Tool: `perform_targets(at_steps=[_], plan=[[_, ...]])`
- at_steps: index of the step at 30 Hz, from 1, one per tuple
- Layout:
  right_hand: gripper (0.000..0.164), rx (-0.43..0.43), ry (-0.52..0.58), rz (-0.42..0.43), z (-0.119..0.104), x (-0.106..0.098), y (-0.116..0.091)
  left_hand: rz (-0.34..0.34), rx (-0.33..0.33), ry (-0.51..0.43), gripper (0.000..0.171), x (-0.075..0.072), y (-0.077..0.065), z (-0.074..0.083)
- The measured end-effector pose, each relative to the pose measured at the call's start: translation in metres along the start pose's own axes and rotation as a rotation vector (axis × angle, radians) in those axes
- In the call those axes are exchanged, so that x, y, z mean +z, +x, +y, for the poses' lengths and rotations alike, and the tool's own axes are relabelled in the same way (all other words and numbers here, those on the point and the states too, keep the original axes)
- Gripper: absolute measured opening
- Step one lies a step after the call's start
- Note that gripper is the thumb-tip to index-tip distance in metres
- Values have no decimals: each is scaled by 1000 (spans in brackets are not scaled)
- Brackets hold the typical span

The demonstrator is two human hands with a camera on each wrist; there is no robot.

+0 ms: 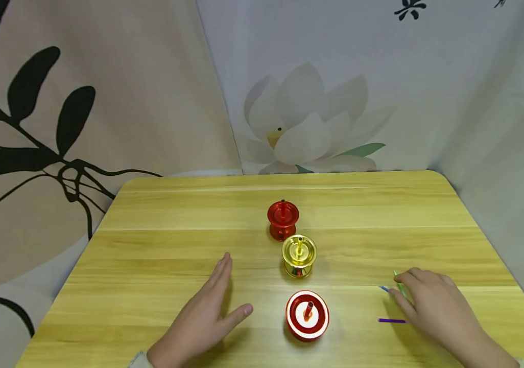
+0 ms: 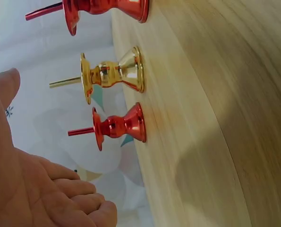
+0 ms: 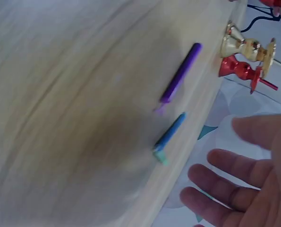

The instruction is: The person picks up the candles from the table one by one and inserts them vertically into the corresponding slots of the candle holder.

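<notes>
Three metallic candle holders with upright pins stand in a rough line: a far red candle holder (image 1: 283,213), a gold candle holder (image 1: 299,255) and a near red candle holder (image 1: 307,316). Left of the near one, my left hand (image 1: 202,317) is held with fingers straight and thumb spread, touching none of them. On the right, my right hand (image 1: 436,306) hovers over thin candles, its fingers loosely bent around nothing. Beneath it lie a purple candle (image 3: 181,73), a blue candle (image 3: 170,132) and a green candle (image 1: 400,284), partly hidden by the hand in the head view.
The wooden table (image 1: 188,204) has rounded far corners. Behind it hangs a pale curtain (image 1: 450,92) with a flower print, and at the left a beige cloth (image 1: 128,102) with dark leaves.
</notes>
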State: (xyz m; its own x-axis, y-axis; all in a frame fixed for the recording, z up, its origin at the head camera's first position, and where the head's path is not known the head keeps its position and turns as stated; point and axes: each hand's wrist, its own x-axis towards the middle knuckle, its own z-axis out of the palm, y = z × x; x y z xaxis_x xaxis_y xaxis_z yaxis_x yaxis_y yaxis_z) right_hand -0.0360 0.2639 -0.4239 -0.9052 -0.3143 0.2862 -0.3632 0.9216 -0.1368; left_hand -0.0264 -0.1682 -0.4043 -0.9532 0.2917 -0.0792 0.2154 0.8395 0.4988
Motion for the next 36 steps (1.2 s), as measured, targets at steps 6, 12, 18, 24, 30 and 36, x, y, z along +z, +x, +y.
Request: perform_targets(at_steps=[6, 12, 18, 24, 30, 36], plan=[[18, 104, 5, -126, 12, 5, -1, 9, -12, -79, 104, 0, 8, 1], [6, 177, 5, -202, 23, 9, 1, 35, -17, -224, 101, 1, 22, 1], [10, 148, -38, -207, 25, 14, 6, 47, -61, -343, 97, 4, 36, 1], [23, 143, -49, -219, 24, 16, 11, 69, -113, -441, 89, 10, 50, 2], [29, 112, -66, -214, 24, 18, 13, 114, -102, -518, 82, 18, 64, 1], [36, 109, -55, -238, 22, 18, 17, 115, -101, -649, 77, 26, 86, 0]])
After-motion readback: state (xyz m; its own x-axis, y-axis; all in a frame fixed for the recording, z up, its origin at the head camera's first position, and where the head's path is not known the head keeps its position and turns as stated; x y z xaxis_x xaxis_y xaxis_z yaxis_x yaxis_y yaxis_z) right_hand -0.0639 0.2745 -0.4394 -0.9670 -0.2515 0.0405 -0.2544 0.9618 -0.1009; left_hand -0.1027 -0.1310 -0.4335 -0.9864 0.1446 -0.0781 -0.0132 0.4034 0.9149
